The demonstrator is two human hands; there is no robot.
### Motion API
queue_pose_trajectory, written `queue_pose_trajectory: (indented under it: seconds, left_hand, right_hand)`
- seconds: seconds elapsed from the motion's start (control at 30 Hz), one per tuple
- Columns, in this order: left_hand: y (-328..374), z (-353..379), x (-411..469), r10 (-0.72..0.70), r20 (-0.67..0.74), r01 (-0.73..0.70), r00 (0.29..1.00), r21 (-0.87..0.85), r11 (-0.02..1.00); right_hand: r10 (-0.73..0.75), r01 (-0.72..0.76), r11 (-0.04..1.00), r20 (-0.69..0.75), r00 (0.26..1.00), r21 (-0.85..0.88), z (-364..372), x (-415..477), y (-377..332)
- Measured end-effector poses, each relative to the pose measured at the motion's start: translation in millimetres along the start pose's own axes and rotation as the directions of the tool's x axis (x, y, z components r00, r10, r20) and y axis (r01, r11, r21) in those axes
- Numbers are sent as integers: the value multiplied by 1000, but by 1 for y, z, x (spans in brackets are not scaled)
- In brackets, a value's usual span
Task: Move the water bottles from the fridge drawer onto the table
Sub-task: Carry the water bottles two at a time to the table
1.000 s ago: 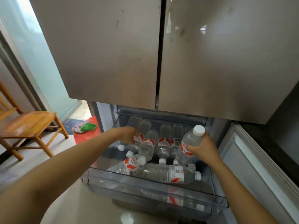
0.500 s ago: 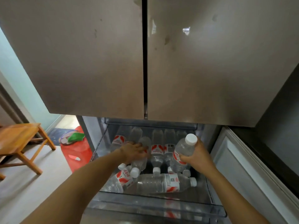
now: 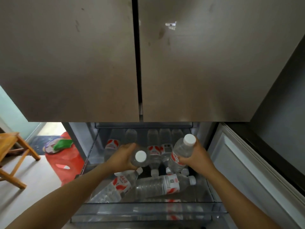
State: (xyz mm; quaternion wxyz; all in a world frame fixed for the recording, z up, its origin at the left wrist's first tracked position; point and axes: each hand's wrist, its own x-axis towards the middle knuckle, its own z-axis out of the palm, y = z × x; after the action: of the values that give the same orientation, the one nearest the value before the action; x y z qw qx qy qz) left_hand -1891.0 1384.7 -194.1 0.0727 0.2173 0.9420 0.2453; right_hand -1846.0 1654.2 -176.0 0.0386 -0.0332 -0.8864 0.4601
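ok so both hands are loaded right now. my left hand (image 3: 123,157) has its fingers (image 3: 127,147) wrapped round the body of the left bottle (image 3: 140,157), tipped up so the white cap points pretty much at my face. my right hand (image 3: 196,156) grips the lower half of the right bottle (image 3: 180,152), right at the red and white label, neck leaning up and off to the right. both are held just above the pile in the fridge drawer (image 3: 148,217), not out past its front edge yet, and the desk isn't anywhere in my view

handling wise: these look full, so I'd guess a decent weight for one hand each. the thin clear plastic is ribbed and will probably give a bit if I squeeze. straight from the fridge they could be damp and slick, though I can't actually see any wet on them. the label band seems like the grippiest spot and the smooth shoulder under the cap the worst, so a mid-body hold is what I'd go for

the other bottles: a back row (image 3: 153,151) lying side by side, caps toward me, plus a crosswise bottle (image 3: 158,185) at the front with a slanted bottle (image 3: 115,189) touching it. round bodies on a smooth clear drawer floor, so I figure they'll roll once their neighbours come out. the brushed metal fridge doors (image 3: 74,63) hang right over it all
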Motion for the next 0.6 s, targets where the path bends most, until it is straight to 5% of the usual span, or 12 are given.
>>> queue_pose_trajectory:
  seconds: [0.2, 0.37, 0.47, 0.6]
  left_hand:
    - [21, -21, -33, -163, -309, -33, 937, -543, 839]
    - [37, -29, -44, -300, -355, -114, 885, -792, 600]
    - [41, -29, -49, -404, -356, -160, 843, -881, 445]
    - [46, -27, -56, -387, -371, -149, 844, -855, 496]
  right_hand:
    - [-9, 12, 997, -36, 999, 70, 2, 0, 4]
    - [-39, 59, 986, -133, 990, 155, 3, -9, 3]
    - [-70, 76, 992, -65, 995, 102, 1, -10, 4]
    - [-27, 27, 1000, -26, 999, -2, 6, -8, 5]
